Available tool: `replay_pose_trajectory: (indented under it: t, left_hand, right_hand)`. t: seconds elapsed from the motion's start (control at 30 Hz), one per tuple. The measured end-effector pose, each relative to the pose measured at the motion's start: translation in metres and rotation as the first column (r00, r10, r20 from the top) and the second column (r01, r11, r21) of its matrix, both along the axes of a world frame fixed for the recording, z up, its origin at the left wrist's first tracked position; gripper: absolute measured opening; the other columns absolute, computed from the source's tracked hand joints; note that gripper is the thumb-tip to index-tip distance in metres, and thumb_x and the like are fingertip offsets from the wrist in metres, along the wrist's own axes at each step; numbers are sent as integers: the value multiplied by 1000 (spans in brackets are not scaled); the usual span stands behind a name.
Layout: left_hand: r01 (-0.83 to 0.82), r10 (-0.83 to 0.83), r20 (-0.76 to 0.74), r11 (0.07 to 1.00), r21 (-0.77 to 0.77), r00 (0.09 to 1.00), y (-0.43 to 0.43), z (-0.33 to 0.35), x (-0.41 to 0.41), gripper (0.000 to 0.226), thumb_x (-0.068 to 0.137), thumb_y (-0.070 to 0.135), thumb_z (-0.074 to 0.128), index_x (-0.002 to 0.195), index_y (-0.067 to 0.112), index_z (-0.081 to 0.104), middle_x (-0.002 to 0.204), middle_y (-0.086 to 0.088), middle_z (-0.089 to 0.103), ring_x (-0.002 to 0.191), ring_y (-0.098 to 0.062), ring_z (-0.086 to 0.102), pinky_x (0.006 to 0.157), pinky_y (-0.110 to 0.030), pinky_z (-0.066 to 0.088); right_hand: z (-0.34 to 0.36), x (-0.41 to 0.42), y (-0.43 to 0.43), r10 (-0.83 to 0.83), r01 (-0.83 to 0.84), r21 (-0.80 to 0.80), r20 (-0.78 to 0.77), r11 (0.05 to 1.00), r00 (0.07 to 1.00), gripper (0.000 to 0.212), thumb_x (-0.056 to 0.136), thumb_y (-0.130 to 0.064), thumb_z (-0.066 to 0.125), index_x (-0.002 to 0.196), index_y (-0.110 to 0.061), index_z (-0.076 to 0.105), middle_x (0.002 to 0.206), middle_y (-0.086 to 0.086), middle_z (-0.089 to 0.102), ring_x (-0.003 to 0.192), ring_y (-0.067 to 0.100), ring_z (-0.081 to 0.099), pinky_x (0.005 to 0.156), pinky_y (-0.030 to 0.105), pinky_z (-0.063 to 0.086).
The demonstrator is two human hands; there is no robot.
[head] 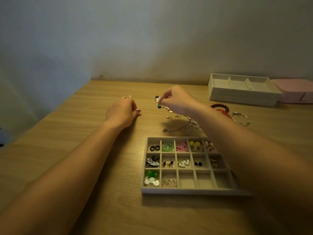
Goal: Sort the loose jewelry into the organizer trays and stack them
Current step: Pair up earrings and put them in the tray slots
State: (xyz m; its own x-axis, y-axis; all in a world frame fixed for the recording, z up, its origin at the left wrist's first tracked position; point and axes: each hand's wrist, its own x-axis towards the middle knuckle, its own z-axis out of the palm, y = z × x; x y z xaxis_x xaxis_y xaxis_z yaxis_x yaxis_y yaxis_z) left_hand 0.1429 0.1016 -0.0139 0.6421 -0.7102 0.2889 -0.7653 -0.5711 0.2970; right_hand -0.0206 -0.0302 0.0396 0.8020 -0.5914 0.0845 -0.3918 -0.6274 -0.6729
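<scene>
Right hand: the right hand is held above the table, fingertips pinched together on a beaded piece.
Beaded piece: blue and white beads are seen at the fingertips; the piece is kept just beyond the loose pile, well apart from the grid tray.
Left hand: the left hand is rested on the table, fingers loosely curled; nothing is seen in it.
Grid tray: it is set near the table's front edge under the right forearm; earrings are held in its far row, its middle row and the two leftmost near compartments.
Loose pile: small gold earrings and a chain are spread between hand and tray; red bead bracelets and a silver bangle are laid to the right.
Far right: stacked white trays are placed beside a pink object.
</scene>
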Motion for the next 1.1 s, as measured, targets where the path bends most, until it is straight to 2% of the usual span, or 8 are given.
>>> replay_pose_trajectory:
  t: [0.17,0.23,0.33,0.47,0.57,0.73,0.9,1.1]
  left_hand:
    - [67,-108,-186,974,-217,977,20,24,-43,22,90,45,70,92,24,65,90,6,67,83,-14,63,70,-33,51]
    - [162,-252,-308,944,-288,917,30,40,-74,19,86,42,74,90,26,65,87,7,66,79,-8,62,63,-25,49]
    - [315,-443,-398,883,-347,803,49,55,-120,16,82,33,79,87,23,67,83,2,68,68,-2,60,58,-19,47]
    - [424,-550,-349,824,-377,759,72,56,-162,12,82,26,78,86,23,67,80,3,67,65,-4,57,54,-17,46]
    - [458,-583,-260,787,-413,770,80,47,-180,15,78,26,81,84,21,68,78,1,66,69,-16,58,59,-30,50]
    - [443,-622,-288,748,-495,728,80,31,-192,30,73,16,88,75,33,64,68,12,56,62,-7,51,58,-26,44]
    - [335,-612,-380,741,-582,694,83,31,-203,20,71,22,89,79,22,71,70,-7,66,61,-25,57,57,-36,47]
    - [181,-590,-485,735,-653,646,86,31,-208,20,72,8,88,83,14,73,72,-3,68,69,-15,62,64,-29,53]
  right_hand:
    - [2,-39,18,32,-32,26,-14,999,999,26,98,-10,53,102,-21,76,120,1,68,108,18,62,94,38,55]
    - [7,-58,27,19,-19,58,0,998,1000,25,101,-13,51,107,-21,73,116,0,68,102,16,62,86,33,55]
    - [18,-90,43,-19,6,316,37,949,999,26,106,-31,49,107,-14,69,95,6,72,75,17,67,67,30,53]
    - [26,-130,63,102,-100,581,29,808,994,30,105,-29,52,108,-3,68,81,9,70,68,18,66,62,27,56]
    - [21,-149,73,142,-150,684,69,714,987,21,100,-14,59,111,3,66,81,9,67,68,17,65,62,27,57]
    - [11,-167,81,172,-180,855,109,486,979,30,102,-14,57,125,6,58,87,14,65,72,22,66,62,29,61]
    - [-1,-173,87,79,-221,883,207,414,975,23,100,-15,59,119,-2,62,79,7,61,64,13,57,56,23,53]
    - [-4,-175,89,61,-293,899,290,327,955,32,97,-10,61,128,-1,64,96,10,66,76,16,61,64,25,56]
